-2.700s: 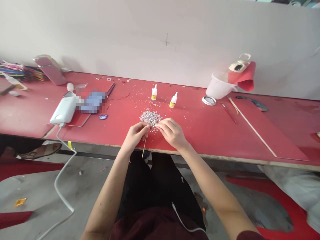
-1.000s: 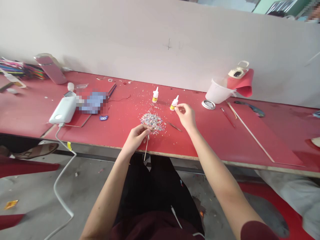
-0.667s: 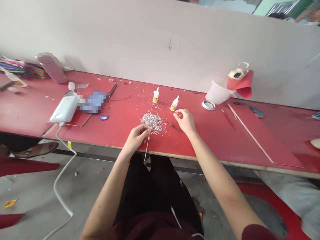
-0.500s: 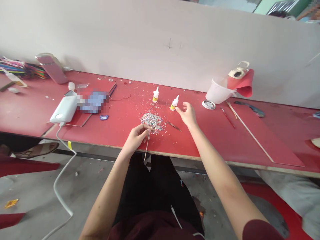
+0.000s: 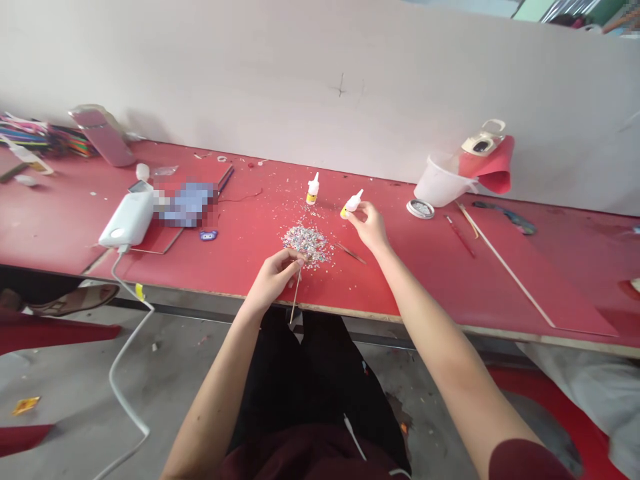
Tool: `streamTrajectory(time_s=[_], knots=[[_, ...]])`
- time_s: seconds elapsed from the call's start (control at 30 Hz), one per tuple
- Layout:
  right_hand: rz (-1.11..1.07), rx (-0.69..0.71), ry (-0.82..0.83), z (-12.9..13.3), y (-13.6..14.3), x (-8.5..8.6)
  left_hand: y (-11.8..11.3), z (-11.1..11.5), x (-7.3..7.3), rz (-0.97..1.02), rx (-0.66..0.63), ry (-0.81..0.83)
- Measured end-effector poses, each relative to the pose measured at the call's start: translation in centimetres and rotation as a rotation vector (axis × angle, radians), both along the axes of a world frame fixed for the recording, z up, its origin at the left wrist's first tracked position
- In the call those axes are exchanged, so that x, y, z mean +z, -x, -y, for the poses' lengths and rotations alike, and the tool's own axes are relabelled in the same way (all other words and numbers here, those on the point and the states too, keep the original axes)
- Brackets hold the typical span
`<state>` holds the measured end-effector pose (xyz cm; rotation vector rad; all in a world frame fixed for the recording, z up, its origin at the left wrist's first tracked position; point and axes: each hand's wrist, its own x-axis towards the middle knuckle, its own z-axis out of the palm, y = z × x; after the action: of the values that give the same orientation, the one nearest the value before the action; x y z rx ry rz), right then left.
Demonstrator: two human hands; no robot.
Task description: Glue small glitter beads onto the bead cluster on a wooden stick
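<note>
Red table [image 5: 430, 273] — stick [image 5: 296, 297] in left hand [image 5: 276, 274], across front edge [image 5: 360, 313]

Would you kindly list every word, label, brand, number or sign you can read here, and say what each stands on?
No word, brand or number is readable.
Tilted bottle in the right hand: yellow label, partly covered, too small to read.
Upright bottle: yellow label, too small to read.
Cable tag: yellow, no lettering can be made out.
Wall: a thin cross-shaped mark, not lettering.
</note>
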<state>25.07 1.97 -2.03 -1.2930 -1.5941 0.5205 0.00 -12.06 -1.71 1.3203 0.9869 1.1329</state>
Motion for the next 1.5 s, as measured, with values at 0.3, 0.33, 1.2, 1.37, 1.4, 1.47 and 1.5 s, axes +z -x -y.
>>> streamTrajectory(time_s=[0.3,0.33,1.2,1.37,1.4,1.47,1.5], knots=[[0.384,0.155,-0.378,5.6,0.8,1.8,-0.1,0.2,0.4,0.008,0.006,0.022],[0.406,0.174,-0.399,5.9,0.9,1.9,-0.1,0.2,0.5,0.01,0.008,0.027],[-0.719,0.196,0.347,7.2,4.1,3.0,-0.1,0.3,0.6,-0.018,-0.004,0.026],[-0.653,0.217,0.295,8.2,4.1,4.2,-0.2,0.2,0.5,0.001,-0.005,0.03],[-0.62,0.239,0.27,8.4,4.1,4.5,-0.2,0.2,0.5,0.003,-0.002,0.034],[-0.54,0.286,0.223,8.5,4.2,4.7,-0.2,0.2,0.6,0.002,0.003,0.046],[-0.502,0.284,0.182,8.5,4.3,4.8,-0.2,0.3,0.7,0.001,0.003,0.05]])
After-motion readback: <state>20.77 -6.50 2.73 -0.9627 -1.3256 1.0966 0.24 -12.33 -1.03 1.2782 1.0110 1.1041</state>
